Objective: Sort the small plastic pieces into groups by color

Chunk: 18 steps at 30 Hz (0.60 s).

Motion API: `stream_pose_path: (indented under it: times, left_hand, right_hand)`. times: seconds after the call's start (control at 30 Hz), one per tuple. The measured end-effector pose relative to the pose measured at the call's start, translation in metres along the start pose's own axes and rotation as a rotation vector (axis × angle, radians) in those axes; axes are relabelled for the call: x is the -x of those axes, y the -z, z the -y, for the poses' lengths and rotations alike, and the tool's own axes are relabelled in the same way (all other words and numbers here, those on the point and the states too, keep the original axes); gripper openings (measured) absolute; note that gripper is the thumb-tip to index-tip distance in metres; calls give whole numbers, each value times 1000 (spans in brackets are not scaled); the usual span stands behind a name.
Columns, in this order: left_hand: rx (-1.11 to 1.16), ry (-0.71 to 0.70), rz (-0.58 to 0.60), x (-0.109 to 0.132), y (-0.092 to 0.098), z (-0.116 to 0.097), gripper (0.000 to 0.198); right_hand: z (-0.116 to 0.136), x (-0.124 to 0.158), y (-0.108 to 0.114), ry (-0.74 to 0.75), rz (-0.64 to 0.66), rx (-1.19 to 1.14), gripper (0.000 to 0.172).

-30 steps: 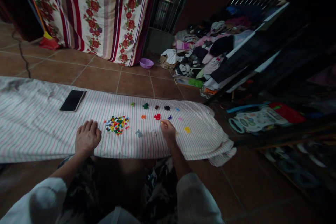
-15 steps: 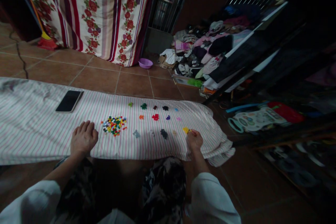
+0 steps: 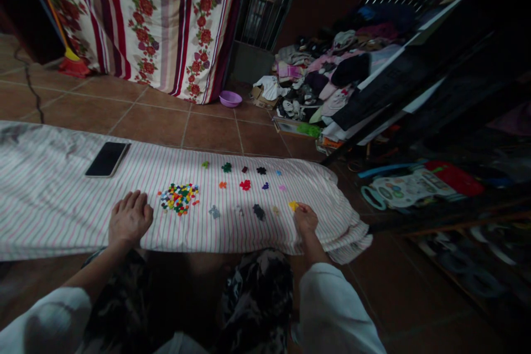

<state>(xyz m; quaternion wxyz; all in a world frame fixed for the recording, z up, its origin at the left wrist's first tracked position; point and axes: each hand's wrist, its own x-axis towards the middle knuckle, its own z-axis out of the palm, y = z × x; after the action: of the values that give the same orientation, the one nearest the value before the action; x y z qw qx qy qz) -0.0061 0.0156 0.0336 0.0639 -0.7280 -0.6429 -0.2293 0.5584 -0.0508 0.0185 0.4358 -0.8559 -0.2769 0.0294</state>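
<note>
Head view: the right hand [image 3: 306, 218] reaches to the right end of the cloth [image 3: 62, 193], its fingertips at the right edge of the yellow pile [image 3: 293, 206]. Thumb and fingers are drawn to a narrow pinch; whether they are closed on a piece cannot be told. The left hand [image 3: 130, 217] rests palm down on the cloth, fingers extended and side by side, with nothing seen in its grip. Just to its right lies the mixed pile [image 3: 180, 198], small pieces of many colours; beyond it, to the far left, is the phone [image 3: 107, 159], dark screen up.

Between the mixed pile and the right hand, small single-colour piles stand in rows. The far row runs, left to right, lime pile [image 3: 205, 164], green pile [image 3: 226, 167], brown pile [image 3: 244, 169], black pile [image 3: 261, 170] and light blue pile [image 3: 279, 173]. The middle row has the orange pile [image 3: 223, 185], red pile [image 3: 245, 185], purple pile [image 3: 265, 186] and pink pile [image 3: 282, 188]. Nearest are the grey pile [image 3: 214, 211], white pile [image 3: 239, 211], dark grey pile [image 3: 259, 211] and beige pile [image 3: 276, 210], the last just left of the yellow one. On the floor beyond the cloth sits a purple basin [image 3: 230, 99], near the curtain [image 3: 170, 22].
</note>
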Motion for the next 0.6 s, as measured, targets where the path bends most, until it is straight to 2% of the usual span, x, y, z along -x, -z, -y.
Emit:
stream_pose_path:
  times: [0.27,0.4,0.5,0.6]
  left_hand:
    - [22,-7,-9,0,0,0,40]
    - [16,-10,-6,0,0,0,41]
    - [10,-10,-6,0,-1,1,40]
    - [13,17,-2,-1,-2,1,39]
  right_hand:
    - [-5,5,-4,-74,-2,-145,42]
    - [-3,9,0,-66,-22,-124,45]
    - [4,13,1,-36,-91,-48,43]
    - [19,21,-5,74,-137,-19,39]
